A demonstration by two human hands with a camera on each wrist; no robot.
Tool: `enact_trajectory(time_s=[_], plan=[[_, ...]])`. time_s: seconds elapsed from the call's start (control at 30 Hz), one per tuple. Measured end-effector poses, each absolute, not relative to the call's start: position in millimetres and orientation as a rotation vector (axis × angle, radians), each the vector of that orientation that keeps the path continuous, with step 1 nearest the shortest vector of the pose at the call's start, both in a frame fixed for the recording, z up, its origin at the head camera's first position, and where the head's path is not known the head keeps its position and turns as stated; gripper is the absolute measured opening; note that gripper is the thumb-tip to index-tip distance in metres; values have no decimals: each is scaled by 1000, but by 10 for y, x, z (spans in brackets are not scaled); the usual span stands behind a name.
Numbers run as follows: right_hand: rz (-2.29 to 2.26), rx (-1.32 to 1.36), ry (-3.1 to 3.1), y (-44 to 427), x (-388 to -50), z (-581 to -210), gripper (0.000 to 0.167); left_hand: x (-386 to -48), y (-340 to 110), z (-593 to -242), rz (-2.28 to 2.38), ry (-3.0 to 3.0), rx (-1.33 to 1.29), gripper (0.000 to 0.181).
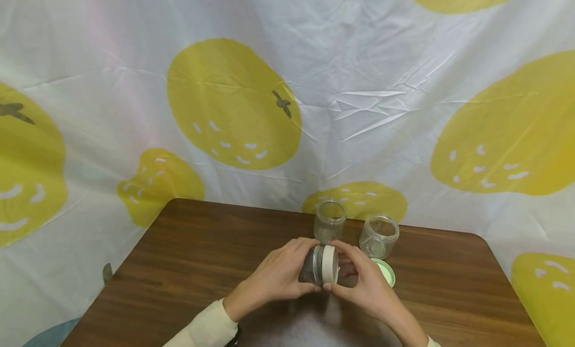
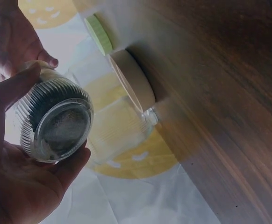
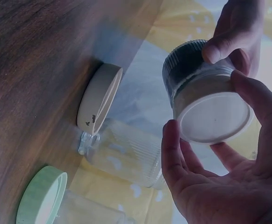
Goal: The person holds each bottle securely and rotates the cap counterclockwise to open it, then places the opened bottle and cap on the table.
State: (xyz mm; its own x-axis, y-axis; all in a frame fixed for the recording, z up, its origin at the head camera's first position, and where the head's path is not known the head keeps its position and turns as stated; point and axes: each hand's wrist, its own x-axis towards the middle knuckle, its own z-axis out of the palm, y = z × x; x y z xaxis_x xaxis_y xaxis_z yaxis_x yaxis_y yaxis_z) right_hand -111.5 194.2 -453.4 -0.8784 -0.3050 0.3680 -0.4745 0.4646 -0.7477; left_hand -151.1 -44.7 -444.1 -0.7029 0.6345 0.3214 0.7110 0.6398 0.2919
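My left hand (image 1: 279, 273) grips the ribbed glass body of a small jar (image 2: 56, 116) with dark contents, its base tilted toward the left wrist camera. An off-white lid (image 3: 215, 116) sits on the jar's mouth. My right hand (image 1: 369, 286) holds that lid by its rim, thumb and fingers spread around it. The jar lies sideways between both hands, above the table. Whether the lid's thread is engaged cannot be seen.
Two uncovered clear glass jars, one left (image 1: 330, 221) and one right (image 1: 379, 236), stand at the table's (image 1: 202, 257) back edge. Before the right one lies a green lid (image 1: 385, 272). A beige lid (image 3: 98, 99) rests nearby. Behind hangs a lemon-patterned cloth (image 1: 359, 87).
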Motion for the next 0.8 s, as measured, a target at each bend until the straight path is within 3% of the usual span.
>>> enact_trajectory(time_s=[0.8], plan=[[1456, 669, -2478, 1874, -1139, -4502, 86, -1519, -556, -4486, -805, -2679, -994, 91]])
